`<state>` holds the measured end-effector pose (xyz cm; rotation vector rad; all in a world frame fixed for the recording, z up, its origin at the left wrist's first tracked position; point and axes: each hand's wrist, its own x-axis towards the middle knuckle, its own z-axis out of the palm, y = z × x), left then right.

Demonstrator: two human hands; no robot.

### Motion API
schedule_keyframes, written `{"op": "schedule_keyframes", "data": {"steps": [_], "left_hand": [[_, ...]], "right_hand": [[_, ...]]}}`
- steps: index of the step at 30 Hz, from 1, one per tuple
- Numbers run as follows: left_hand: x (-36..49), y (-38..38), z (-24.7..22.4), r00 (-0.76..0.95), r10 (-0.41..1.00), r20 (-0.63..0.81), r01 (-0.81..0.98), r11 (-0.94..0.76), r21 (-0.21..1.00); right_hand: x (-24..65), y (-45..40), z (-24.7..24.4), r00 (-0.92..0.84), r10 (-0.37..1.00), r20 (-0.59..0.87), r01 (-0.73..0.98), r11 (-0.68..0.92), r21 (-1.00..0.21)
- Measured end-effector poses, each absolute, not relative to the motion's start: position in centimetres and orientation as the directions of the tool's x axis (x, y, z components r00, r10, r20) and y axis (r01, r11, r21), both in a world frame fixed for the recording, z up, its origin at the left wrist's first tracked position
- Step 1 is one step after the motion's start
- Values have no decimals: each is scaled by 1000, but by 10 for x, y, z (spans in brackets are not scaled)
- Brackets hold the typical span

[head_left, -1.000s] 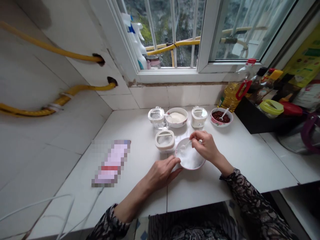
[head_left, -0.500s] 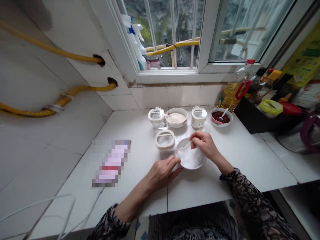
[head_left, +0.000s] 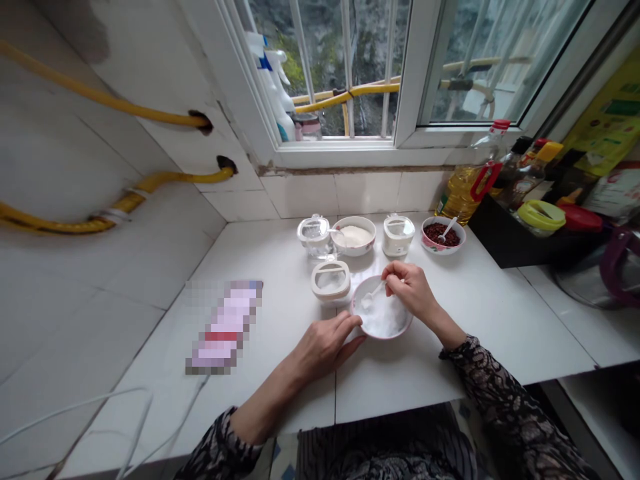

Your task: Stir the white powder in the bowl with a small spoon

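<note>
A white bowl with a pinkish rim stands near the middle of the counter, holding white granular stuff. My left hand steadies its left side, fingertips at the rim and thumb lower down. Between the fingertips of my right hand is the handle of a small white spoon; its bowl end is over the white stuff and carries some of it. Just left and behind stands a clear jar with a cream-rimmed lid.
Behind are two more clear jars, left and right, a bowl of pale grains and a bowl of dark red beans. An oil bottle stands back right beside a black rack. A blurred phone-like object lies left.
My right hand has lifted the spoon slightly and shifted a little right, so more of the spoon shows above the white stuff. My left hand stays at the bowl.
</note>
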<state>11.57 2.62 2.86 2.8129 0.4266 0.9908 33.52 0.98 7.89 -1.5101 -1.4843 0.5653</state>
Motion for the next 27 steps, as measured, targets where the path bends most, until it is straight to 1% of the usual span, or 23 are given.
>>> {"op": "schedule_keyframes", "data": {"steps": [2,5,7,9,12,19,21,24,27], "left_hand": [[116,26,29,743,307,595,224,-951,212],[115,26,28,743,306,596,224,-952,209],[115,26,27,747,305,591,222,-952,210],[114,26,26,749,306,588,222,-952,213],[114,26,26,746,306,592,223,-952,211],[115,26,28,747,312,587,218,-949,227],[115,26,28,746,311,588,217,-949,227],[115,26,28,747,306,591,217,-951,218],[115,27,28,748,302,590,221,-953,208]], "right_hand": [[335,10,79,146,937,317,597,172,-783],[334,9,78,108,903,417,705,226,-673],[333,8,78,59,888,456,736,270,-621],[333,7,77,16,876,483,749,310,-586],[333,6,76,17,858,513,752,327,-572],[330,8,74,32,899,436,727,279,-628],[329,9,74,38,915,402,701,262,-663],[331,9,76,77,942,326,592,220,-776],[333,10,77,133,974,184,387,119,-914]]}}
